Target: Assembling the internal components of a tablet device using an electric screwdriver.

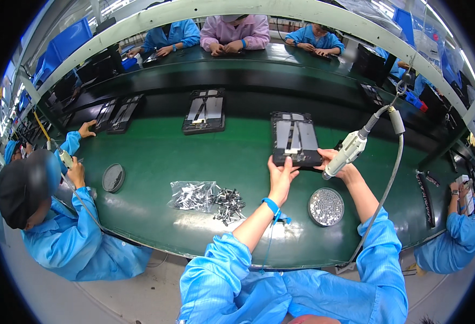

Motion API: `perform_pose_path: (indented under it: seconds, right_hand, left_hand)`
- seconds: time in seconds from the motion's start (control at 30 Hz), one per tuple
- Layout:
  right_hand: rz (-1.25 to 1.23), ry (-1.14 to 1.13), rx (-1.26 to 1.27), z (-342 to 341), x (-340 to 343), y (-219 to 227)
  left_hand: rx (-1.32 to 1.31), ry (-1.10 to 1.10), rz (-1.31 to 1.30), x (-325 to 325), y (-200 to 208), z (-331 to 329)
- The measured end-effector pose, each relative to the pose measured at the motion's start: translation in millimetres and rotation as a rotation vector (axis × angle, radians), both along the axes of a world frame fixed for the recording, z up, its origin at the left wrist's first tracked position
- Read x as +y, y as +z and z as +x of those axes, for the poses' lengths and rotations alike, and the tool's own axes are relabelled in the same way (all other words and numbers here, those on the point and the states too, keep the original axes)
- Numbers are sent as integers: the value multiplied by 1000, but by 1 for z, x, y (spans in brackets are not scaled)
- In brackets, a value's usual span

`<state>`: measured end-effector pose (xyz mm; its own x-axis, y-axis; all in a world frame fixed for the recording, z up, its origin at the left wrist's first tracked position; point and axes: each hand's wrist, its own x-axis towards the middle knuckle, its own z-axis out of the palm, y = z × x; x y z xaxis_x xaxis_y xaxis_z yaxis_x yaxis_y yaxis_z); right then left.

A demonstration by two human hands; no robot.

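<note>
An opened tablet (296, 137) with grey battery cells and black surrounds sits in front of me, on the far side of my hands. My left hand (282, 174) grips its near left edge, thumb on top and a blue strap at the wrist. At the near right corner, my right hand (329, 156) holds the same tablet, partly hidden behind a hanging electric screwdriver (346, 154). A round dish (325, 207) of small metal parts stands by my right forearm. Left of my left forearm lie a pile of small black-and-silver parts (229, 205) and a clear plastic bag (194, 195) of similar parts.
Another opened tablet (205, 110) lies farther back on the green bench (145, 156), with more at the far left (125, 113). A co-worker (75, 216) at left holds a screwdriver near a round dish (113, 178). Several people work across the bench; another (453, 232) works at right.
</note>
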<state>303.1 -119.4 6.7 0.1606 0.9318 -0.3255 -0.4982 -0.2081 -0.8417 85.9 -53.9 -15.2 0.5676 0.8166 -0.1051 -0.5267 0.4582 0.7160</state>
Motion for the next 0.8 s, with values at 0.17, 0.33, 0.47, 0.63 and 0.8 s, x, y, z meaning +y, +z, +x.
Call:
perform_pose_path:
  seconds: [0.17, 0.33, 0.47, 0.63, 0.8]
  right_hand:
    - [435, -397, -366, -56, -27, 34]
    - [514, -44, -638, -118, -58, 79]
    - [448, -72, -640, -116, -79, 96]
    - [552, -86, -478, -111, -100, 109]
    - [470, -212, -575, -104, -104, 91]
  left_hand:
    - [99, 267, 88, 9, -9, 4]
    - [207, 337, 172, 6, 14, -4]
    - [209, 301, 194, -3, 2, -16]
    - [222, 205, 135, -49, 12, -73]
    - [313, 180, 127, -115, 27, -144]
